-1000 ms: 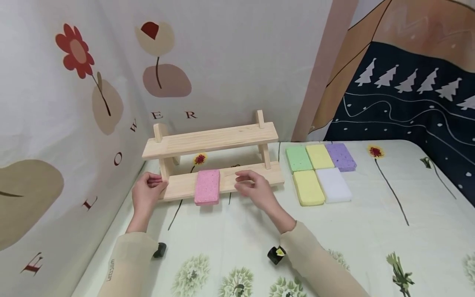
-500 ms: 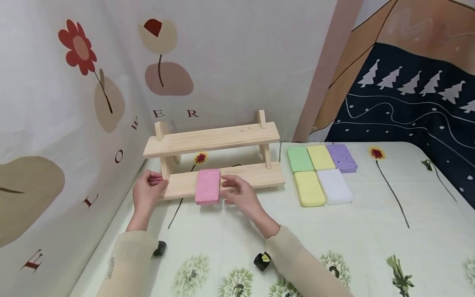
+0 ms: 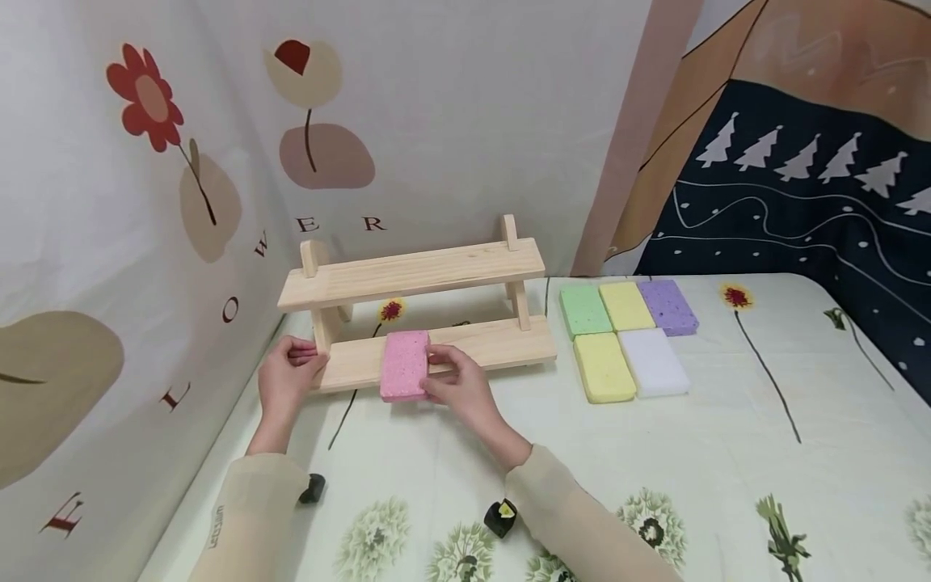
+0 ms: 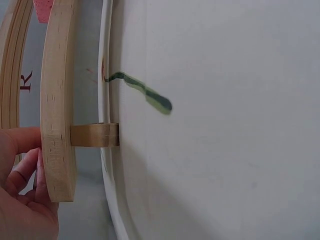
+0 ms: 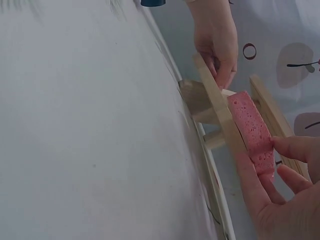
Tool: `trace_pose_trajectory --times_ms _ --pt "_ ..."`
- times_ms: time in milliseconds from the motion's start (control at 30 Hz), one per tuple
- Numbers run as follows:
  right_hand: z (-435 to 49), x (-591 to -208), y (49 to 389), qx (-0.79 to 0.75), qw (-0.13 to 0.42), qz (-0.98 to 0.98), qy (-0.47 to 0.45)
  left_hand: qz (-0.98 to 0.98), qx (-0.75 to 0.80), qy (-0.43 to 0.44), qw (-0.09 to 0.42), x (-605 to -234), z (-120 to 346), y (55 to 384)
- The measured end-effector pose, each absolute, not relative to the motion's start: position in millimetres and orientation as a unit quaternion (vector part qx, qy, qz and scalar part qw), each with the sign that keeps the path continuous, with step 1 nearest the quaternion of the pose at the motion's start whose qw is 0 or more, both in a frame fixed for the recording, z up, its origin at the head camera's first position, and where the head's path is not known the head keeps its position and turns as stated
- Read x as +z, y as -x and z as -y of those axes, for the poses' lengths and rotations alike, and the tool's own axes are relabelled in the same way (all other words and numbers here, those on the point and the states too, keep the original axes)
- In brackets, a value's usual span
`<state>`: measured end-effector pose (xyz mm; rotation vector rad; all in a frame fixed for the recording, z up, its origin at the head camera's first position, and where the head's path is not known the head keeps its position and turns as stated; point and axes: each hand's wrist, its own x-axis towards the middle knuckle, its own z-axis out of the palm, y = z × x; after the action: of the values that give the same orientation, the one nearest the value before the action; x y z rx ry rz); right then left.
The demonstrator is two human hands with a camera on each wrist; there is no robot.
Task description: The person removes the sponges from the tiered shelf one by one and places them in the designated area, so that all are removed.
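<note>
A two-tier wooden shelf (image 3: 414, 275) stands against the back wall. My left hand (image 3: 287, 380) holds the left end of its lower board, thumb and fingers at the corner; the left wrist view shows the fingers against the board's end (image 4: 59, 170). On the lower board lies a pink sponge (image 3: 404, 366), its near end jutting past the front edge. My right hand (image 3: 461, 388) pinches the sponge's right side between thumb and fingers. In the right wrist view, the porous side of the sponge (image 5: 250, 125) shows between these fingers and the board.
Right of the shelf, several sponges lie side by side on the flower-print cloth: green (image 3: 586, 310), two yellow ones (image 3: 604, 369), purple (image 3: 667, 308) and white (image 3: 655, 362). Printed cloth walls rise close behind and to the left.
My right hand has moved left from above the lower board to the pink sponge and taken hold of its right side. My left hand stays on the shelf's end.
</note>
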<state>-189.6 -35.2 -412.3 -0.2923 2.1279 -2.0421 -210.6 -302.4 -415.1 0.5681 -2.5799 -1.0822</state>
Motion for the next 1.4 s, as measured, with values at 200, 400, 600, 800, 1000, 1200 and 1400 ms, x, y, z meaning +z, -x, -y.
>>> trace_pose_trajectory --times_ms 200,400,600,800,1000,1200,1400 --pt "36.7 -414.5 189.1 -0.694 0.094 -0.708 0.091 0.895 -0.374 -0.195 0.143 -415.6 303.0 211.0" --pt "38.2 -430.4 195.5 -0.697 0.090 -0.707 0.087 0.894 -0.377 -0.195 0.141 -416.1 303.3 211.8" --pt "36.3 -430.4 195.4 -0.690 0.089 -0.714 0.079 0.893 -0.379 -0.196 0.142 -416.7 304.0 211.7" --pt "31.9 -429.2 195.0 -0.680 0.087 -0.724 0.071 0.892 -0.381 -0.195 0.145 -417.2 304.0 211.7" --pt "24.3 -428.8 193.9 -0.677 0.078 -0.729 0.071 0.892 -0.381 -0.198 0.143 -417.9 304.3 212.4" --pt "15.8 -428.7 192.6 -0.671 0.072 -0.735 0.066 0.893 -0.378 -0.201 0.136 -418.6 306.2 214.1" --pt "3.5 -427.4 191.2 -0.676 0.068 -0.730 0.068 0.894 -0.376 -0.197 0.143 -417.0 303.3 212.6"
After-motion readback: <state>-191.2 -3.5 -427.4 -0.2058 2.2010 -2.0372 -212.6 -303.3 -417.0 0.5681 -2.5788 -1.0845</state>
